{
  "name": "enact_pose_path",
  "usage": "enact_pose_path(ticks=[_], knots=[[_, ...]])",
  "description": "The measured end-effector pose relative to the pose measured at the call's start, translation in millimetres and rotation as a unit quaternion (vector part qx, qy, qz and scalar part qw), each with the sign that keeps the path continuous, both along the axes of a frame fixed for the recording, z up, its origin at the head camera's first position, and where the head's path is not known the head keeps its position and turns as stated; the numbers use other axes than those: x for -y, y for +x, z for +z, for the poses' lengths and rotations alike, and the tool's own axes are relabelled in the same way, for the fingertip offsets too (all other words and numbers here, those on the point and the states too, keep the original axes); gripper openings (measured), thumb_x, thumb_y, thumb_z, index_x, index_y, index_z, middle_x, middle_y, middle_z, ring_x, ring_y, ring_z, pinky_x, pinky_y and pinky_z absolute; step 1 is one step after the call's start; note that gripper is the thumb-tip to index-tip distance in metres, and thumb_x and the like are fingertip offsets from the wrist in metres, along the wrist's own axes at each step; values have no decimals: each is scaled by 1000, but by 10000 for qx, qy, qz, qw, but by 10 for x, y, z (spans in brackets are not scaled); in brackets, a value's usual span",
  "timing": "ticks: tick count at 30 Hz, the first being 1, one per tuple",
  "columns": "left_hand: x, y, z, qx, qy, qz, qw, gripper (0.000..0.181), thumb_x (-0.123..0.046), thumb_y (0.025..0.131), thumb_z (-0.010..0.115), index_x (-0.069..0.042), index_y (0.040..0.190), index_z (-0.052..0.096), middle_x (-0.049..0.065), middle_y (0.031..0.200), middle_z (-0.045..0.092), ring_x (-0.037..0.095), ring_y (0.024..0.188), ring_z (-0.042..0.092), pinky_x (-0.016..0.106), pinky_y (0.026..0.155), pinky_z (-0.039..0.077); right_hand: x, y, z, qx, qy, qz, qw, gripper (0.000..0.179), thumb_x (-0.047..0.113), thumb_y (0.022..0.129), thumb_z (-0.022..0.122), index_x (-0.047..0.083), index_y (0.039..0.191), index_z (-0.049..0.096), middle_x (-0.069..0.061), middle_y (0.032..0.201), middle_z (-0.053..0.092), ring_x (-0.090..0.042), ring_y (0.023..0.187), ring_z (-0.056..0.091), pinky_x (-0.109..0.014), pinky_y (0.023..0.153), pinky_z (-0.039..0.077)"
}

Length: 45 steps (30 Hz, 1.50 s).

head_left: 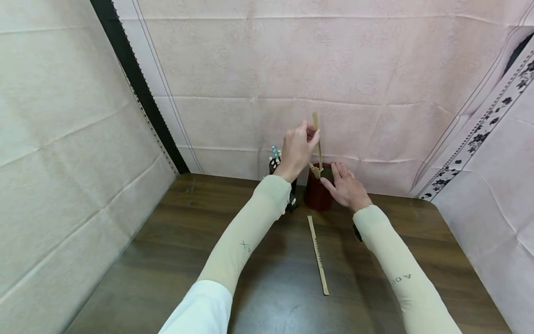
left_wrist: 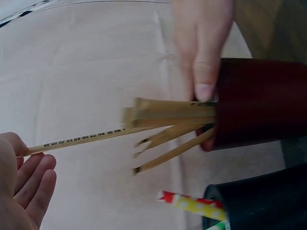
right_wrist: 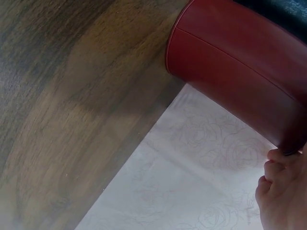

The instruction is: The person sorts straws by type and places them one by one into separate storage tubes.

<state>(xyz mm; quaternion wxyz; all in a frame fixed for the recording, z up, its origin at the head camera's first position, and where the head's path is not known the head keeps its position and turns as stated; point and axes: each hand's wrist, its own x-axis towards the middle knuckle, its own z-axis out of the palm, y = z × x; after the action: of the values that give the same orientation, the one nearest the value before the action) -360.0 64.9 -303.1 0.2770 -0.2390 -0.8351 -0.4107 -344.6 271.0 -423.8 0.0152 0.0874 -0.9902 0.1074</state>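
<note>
My left hand [head_left: 297, 148] pinches the upper part of a thin bamboo slip [left_wrist: 86, 139] printed with dark characters. Its lower end reaches into a dark red cylindrical holder [head_left: 318, 198], where several other bamboo slips [left_wrist: 172, 114] lean together at the mouth. On the holder's right side, my right hand [head_left: 348, 189] holds the rim, thumb toward the front and fingers farther back. In the right wrist view, only part of that hand [right_wrist: 283, 191] shows, at the rim of the red holder. Another bamboo slip [head_left: 318, 257] lies flat on the table in front.
Left of the red holder stands a black holder [left_wrist: 268, 199] with several pencils or pens [head_left: 275, 154], partly hidden by my left arm in the head view. The brown wooden table [head_left: 167, 269] meets pale cloth walls [head_left: 225, 65] at the back and sides.
</note>
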Motion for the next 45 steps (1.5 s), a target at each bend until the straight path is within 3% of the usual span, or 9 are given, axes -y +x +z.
enact_pose_path(ticks=[7, 13, 20, 28, 31, 35, 39, 42, 45], knots=[[-28, -34, -158, 507, -448, -134, 9976, 32, -33, 107, 65, -4, 121, 69, 8, 115, 78, 18, 106, 75, 29, 93, 60, 2, -3, -4, 27, -19, 22, 10000, 96, 70, 108, 17, -5, 167, 6, -28, 176, 5, -44, 165, 4, -59, 134, 13], [49, 28, -124, 720, -588, -227, 9954, 50, -41, 105, 66, 0, 134, 62, 14, 131, 73, 27, 124, 71, 37, 105, 58, -5, 4, -7, 68, -31, 25, 10000, 96, 70, 108, 16, -5, 167, 4, -28, 176, 3, -44, 165, 2, -58, 134, 9], [214, 134, 34, 456, -911, -56, 9948, 45, -38, 102, 70, -1, 127, 66, 12, 119, 76, 23, 108, 74, 32, 93, 62, -9, 7, -9, 97, -53, 22, 9999, 98, 72, 107, 15, -4, 168, 3, -27, 176, 1, -43, 165, 1, -59, 134, 9], [363, 280, 150, 294, -1529, 84, 9878, 39, -37, 102, 70, -2, 117, 68, 10, 106, 76, 22, 96, 74, 31, 86, 62, -15, 26, -4, 77, -63, 63, 9999, 97, 71, 108, 16, -4, 168, 4, -27, 176, 1, -44, 165, 3, -59, 134, 10], [387, 344, 181, 326, -1704, 152, 9847, 36, -36, 102, 70, -1, 113, 68, 9, 97, 75, 20, 84, 72, 30, 77, 61, -17, 34, 2, 101, -47, 69, 9999, 96, 71, 108, 16, -4, 168, 4, -27, 177, 0, -43, 165, 3, -58, 134, 10], [405, 439, 200, 522, -1914, 211, 9799, 31, -34, 102, 70, -5, 93, 64, 2, 75, 61, 14, 63, 55, 25, 59, 49, -12, 38, 15, 102, -51, 81, 9999, 96, 71, 108, 16, -5, 167, 5, -28, 176, 2, -44, 165, 4, -58, 134, 9], [425, 514, 170, 779, -2163, 164, 9731, 38, -34, 101, 71, -11, 76, 55, -4, 62, 45, 11, 56, 44, 25, 54, 39, -7, 37, 23, 83, -52, 85, 9999, 96, 70, 108, 16, -5, 167, 5, -29, 176, 2, -44, 165, 4, -58, 134, 9], [428, 554, 119, 1077, -2430, 86, 9640, 37, -33, 100, 71, -12, 72, 57, -6, 58, 43, 11, 57, 44, 24, 57, 39, -5, 33, 16, 79, -54, 77, 9999, 95, 70, 108, 16, -4, 168, 5, -28, 176, 2, -44, 165, 4, -58, 134, 10], [414, 572, 36, 1556, -2732, -53, 9493, 30, -33, 100, 70, -13, 79, 64, -3, 61, 51, 13, 58, 48, 26, 58, 40, -2, 30, 10, 82, -47, 84, 9999, 95, 69, 109, 16, -4, 167, 4, -28, 176, 1, -45, 165, 4, -59, 134, 10]])
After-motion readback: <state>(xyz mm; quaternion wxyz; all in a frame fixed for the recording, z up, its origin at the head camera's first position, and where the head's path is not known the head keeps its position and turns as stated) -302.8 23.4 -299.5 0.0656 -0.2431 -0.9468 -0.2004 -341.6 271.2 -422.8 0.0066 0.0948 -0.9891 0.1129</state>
